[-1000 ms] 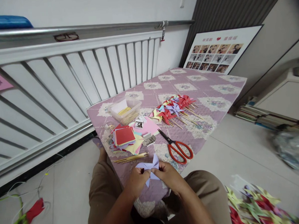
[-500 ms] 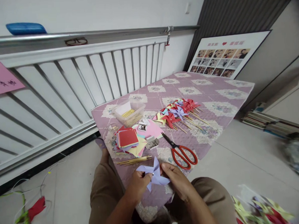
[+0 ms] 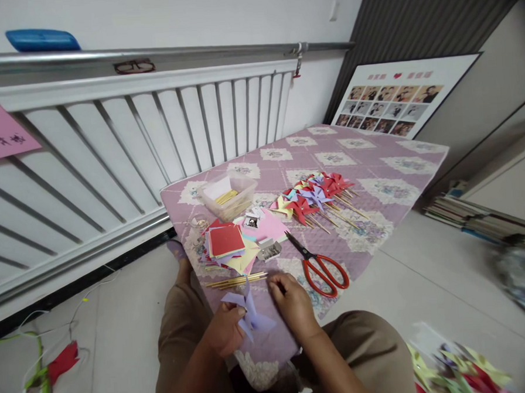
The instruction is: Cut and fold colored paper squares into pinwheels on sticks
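My left hand (image 3: 223, 333) is closed around a folded lilac paper pinwheel (image 3: 251, 314), held just above the near edge of the purple quilted mat (image 3: 375, 173). Beside it, my right hand (image 3: 292, 303) rests on the mat with its fingers curled, fingertips close to a bundle of thin wooden sticks (image 3: 236, 280). Whether those fingers pinch anything is hidden. Red-handled scissors (image 3: 321, 264) lie just right of my right hand.
A stack of coloured paper squares (image 3: 225, 245), a clear plastic box (image 3: 228, 195) and a row of finished pinwheels on sticks (image 3: 315, 196) lie on the mat. A white railing (image 3: 110, 146) stands left. More pinwheels (image 3: 456, 368) lie on the floor at right.
My right hand has let go of the lilac pinwheel and moved forward toward the sticks. My left hand has drawn the pinwheel down and left.
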{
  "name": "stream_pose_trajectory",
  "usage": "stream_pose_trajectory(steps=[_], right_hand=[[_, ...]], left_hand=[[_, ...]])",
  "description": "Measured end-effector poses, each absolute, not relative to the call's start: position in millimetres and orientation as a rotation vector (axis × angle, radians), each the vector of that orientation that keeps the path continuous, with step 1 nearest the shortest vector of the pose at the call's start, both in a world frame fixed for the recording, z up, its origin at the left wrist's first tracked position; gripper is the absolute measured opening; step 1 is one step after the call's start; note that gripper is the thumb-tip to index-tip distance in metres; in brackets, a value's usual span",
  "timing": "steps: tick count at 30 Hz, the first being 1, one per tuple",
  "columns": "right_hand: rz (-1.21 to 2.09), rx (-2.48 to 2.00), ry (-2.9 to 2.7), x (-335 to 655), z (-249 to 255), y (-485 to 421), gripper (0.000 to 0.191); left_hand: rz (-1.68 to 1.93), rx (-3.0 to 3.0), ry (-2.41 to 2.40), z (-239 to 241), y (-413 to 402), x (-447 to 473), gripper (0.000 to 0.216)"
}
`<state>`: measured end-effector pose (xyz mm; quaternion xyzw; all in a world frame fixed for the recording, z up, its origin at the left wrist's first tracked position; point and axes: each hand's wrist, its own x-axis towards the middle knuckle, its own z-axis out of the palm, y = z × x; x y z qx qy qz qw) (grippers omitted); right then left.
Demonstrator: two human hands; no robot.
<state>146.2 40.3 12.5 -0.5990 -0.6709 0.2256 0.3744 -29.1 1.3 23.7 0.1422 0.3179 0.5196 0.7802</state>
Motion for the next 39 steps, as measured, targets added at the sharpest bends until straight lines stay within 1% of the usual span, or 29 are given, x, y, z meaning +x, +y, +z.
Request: stream_pose_trajectory(steps=[4,11,18,24,29,32,39], right_hand=[[0.419,-1.548,-1.922,136.6,13.9,49.3,0.016],[0.265,-1.557,-2.097,134.3,9.9,54.5,0.010],[0.272,-1.522,-2.077,136.7,10.9,52.1,0.007],[0.275,-1.514,-2.098,135.1,12.1,53.4,0.018],[0.270,-1.516,-2.131,134.1,16.2,52.5,0.014],[0.303,-1.484,-2.139,135.5,16.3,51.8,0.012],[0.369,-1.368,-2.172,142.4,11.6,53.3,0.017]], left_hand=[[1.074,0.380,0.714,15.4,1.4,-27.9,0.021],[1.021,0.506,0.692,9.1,2.3,-30.1,0.020],[1.024,0.523,0.712,20.4,3.7,-28.3,0.024],[1.006,0.526,0.695,23.9,2.6,-29.3,0.020],[1.002,0.537,0.721,24.3,3.0,-29.0,0.021],[1.000,0.551,0.726,25.8,2.8,-29.2,0.018],[0.975,0.599,0.778,24.5,2.3,-29.7,0.019]])
